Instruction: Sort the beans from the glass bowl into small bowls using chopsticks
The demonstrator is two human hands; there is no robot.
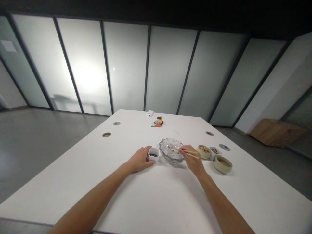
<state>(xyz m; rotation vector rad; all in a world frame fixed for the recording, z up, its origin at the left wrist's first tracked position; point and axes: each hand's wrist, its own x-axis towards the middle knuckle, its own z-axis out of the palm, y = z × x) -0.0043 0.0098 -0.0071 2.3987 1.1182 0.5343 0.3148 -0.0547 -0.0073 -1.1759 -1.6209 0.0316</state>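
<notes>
My left hand (140,159) is wrapped round the side of a small white square cup (154,159) standing on the table. Dark little pieces (153,155) lie inside the cup. Just right of it sits a clear glass bowl (168,158) with a scalloped rim and a few small dark bits in it. My right hand (191,157) grips a pair of wooden chopsticks (192,153) at the bowl's right edge. Their tips reach over the inside of the bowl; whether they pinch anything is too small to tell.
To the right stand a beige bowl of light nut-like pieces (203,151), a white dish (215,152) with brownish pieces, and another beige bowl (222,165). Farther back are a yellow toy vehicle (159,121), a toy carrot (157,126) and a white box-like object (150,113). Round holes pierce the white table (136,201).
</notes>
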